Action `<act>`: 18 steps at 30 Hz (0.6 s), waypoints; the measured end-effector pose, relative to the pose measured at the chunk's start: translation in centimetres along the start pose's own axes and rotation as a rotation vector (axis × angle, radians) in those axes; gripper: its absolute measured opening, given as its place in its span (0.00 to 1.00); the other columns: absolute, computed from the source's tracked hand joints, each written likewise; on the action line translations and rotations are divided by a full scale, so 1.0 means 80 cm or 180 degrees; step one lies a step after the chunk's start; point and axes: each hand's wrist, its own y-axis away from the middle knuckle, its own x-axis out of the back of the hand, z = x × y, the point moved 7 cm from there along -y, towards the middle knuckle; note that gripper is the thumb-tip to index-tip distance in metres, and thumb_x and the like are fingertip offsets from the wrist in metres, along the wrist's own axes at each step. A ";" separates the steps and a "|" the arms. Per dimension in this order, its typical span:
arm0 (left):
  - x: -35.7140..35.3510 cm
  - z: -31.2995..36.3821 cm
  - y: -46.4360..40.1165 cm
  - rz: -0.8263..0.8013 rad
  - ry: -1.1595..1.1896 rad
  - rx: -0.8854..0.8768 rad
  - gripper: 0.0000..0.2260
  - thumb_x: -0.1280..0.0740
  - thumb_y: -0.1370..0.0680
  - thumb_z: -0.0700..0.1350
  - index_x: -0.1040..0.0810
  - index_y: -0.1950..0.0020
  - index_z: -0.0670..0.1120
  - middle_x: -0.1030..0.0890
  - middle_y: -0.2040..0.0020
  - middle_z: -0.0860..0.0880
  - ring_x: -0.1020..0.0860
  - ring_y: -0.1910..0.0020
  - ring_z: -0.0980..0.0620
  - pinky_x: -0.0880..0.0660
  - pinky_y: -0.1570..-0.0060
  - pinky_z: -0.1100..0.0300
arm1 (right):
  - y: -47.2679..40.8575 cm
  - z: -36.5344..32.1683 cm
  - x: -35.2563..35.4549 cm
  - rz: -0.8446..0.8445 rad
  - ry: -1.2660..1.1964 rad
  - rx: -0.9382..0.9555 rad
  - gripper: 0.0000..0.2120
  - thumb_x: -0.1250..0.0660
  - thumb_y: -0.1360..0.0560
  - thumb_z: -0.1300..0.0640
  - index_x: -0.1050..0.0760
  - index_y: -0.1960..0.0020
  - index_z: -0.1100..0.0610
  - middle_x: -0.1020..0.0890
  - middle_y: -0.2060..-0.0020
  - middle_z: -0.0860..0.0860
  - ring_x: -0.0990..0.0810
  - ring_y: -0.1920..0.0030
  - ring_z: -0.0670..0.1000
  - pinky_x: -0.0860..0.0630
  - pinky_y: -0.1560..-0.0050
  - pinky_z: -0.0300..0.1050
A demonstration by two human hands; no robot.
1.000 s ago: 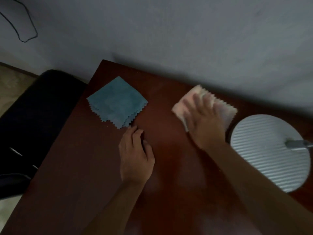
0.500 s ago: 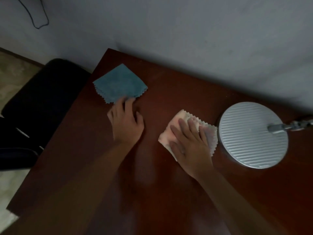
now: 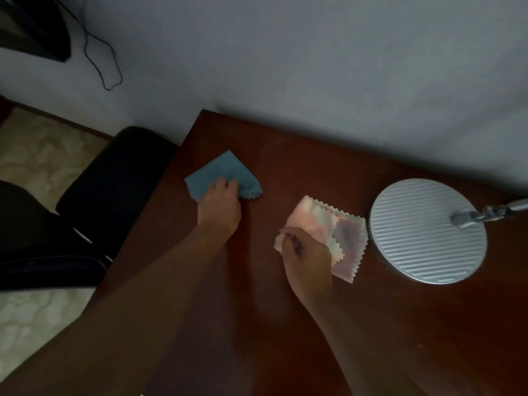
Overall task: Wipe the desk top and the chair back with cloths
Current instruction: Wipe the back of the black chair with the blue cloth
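No legible text anywhere

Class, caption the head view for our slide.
Left hand grips a blue cloth; right hand pinches a pastel cloth on the desk.

Lamp base (image 3: 427, 231) blocks right; bare desk top (image 3: 300, 167) behind cloths.

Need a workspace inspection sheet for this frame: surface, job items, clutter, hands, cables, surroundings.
Surface: dark red-brown desk top, against the wall.
Job's things: blue cloth near the far left corner, bunched; pastel cloth mid-desk beside the lamp base; black chair left of the desk.
Clutter: round ribbed grey lamp base at right.
Hands: left hand grips the blue cloth; right hand pinches the pastel cloth's near corner.
Cables: thin black cable hanging on the wall.
Surroundings: grey wall, pale floor.
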 end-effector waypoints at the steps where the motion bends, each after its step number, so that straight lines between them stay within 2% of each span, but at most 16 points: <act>1: 0.006 -0.002 0.009 -0.0029 0.0057 0.0040 0.13 0.40 0.19 0.40 0.27 0.35 0.41 0.25 0.40 0.40 0.25 0.42 0.41 0.27 0.47 0.48 | 0.005 0.003 -0.006 -0.0084 -0.0243 -0.0218 0.10 0.38 0.22 0.59 0.18 0.49 0.51 0.19 0.70 0.45 0.22 0.70 0.43 0.26 0.66 0.38; 3: 0.015 -0.008 0.028 -0.0068 0.0336 0.0251 0.12 0.40 0.19 0.40 0.27 0.35 0.41 0.24 0.40 0.41 0.24 0.42 0.40 0.28 0.47 0.49 | 0.013 0.010 -0.019 -0.0146 -0.0757 -0.0702 0.11 0.38 0.21 0.62 0.18 0.49 0.53 0.18 0.68 0.48 0.21 0.70 0.43 0.23 0.68 0.42; 5: 0.033 -0.017 0.050 0.0040 0.0793 0.0481 0.10 0.38 0.19 0.41 0.26 0.39 0.42 0.23 0.42 0.43 0.23 0.44 0.41 0.29 0.49 0.51 | 0.022 0.008 -0.039 -0.0270 -0.1337 -0.1327 0.10 0.40 0.20 0.63 0.20 0.46 0.57 0.18 0.65 0.51 0.22 0.68 0.45 0.25 0.70 0.38; 6: 0.046 -0.023 0.061 0.0121 0.1022 0.0590 0.07 0.37 0.20 0.41 0.25 0.42 0.43 0.22 0.46 0.44 0.23 0.47 0.42 0.28 0.50 0.53 | 0.028 0.002 -0.053 -0.0385 -0.1617 -0.1660 0.10 0.40 0.19 0.62 0.21 0.43 0.58 0.18 0.61 0.52 0.21 0.65 0.46 0.25 0.67 0.38; 9: 0.085 -0.041 0.101 0.0216 0.1512 0.0856 0.03 0.35 0.20 0.46 0.26 0.52 0.47 0.22 0.56 0.49 0.22 0.57 0.49 0.23 0.55 0.49 | 0.050 -0.028 -0.100 -0.0843 -0.2261 -0.2388 0.15 0.39 0.18 0.52 0.27 0.34 0.54 0.20 0.45 0.51 0.21 0.48 0.50 0.23 0.47 0.47; 10: 0.092 -0.038 0.114 0.0160 0.1622 0.0879 0.04 0.35 0.20 0.47 0.26 0.53 0.49 0.22 0.58 0.51 0.22 0.59 0.51 0.22 0.58 0.51 | 0.054 -0.038 -0.110 -0.0932 -0.2472 -0.2462 0.15 0.39 0.18 0.49 0.28 0.33 0.51 0.20 0.43 0.49 0.21 0.46 0.49 0.24 0.45 0.48; 11: 0.105 -0.041 0.133 0.0121 0.1715 0.0848 0.04 0.34 0.20 0.48 0.26 0.54 0.50 0.22 0.59 0.52 0.22 0.61 0.53 0.22 0.60 0.55 | 0.063 -0.058 -0.122 -0.1044 -0.2638 -0.2419 0.16 0.39 0.19 0.46 0.27 0.33 0.49 0.19 0.44 0.48 0.19 0.47 0.49 0.23 0.46 0.46; 14: 0.137 -0.049 0.185 0.0049 0.1873 0.0701 0.02 0.35 0.20 0.46 0.26 0.52 0.52 0.22 0.59 0.53 0.21 0.63 0.58 0.21 0.63 0.62 | 0.098 -0.114 -0.145 -0.1359 -0.2480 -0.2195 0.15 0.38 0.21 0.42 0.22 0.39 0.47 0.16 0.50 0.48 0.17 0.52 0.49 0.23 0.56 0.43; 16: 0.166 -0.084 0.223 0.0312 0.1946 0.0827 0.00 0.35 0.20 0.46 0.25 0.50 0.51 0.23 0.58 0.55 0.22 0.62 0.60 0.23 0.64 0.66 | 0.135 -0.154 -0.165 -0.1605 -0.2293 -0.2013 0.14 0.38 0.22 0.41 0.18 0.48 0.46 0.14 0.57 0.48 0.18 0.53 0.50 0.24 0.52 0.46; 18: 0.193 -0.117 0.255 0.0575 0.1803 0.0846 0.01 0.35 0.20 0.47 0.26 0.50 0.51 0.25 0.58 0.57 0.24 0.63 0.61 0.27 0.65 0.69 | 0.167 -0.183 -0.180 -0.1751 -0.2390 -0.1860 0.14 0.38 0.22 0.42 0.17 0.51 0.47 0.13 0.57 0.48 0.17 0.51 0.51 0.25 0.44 0.51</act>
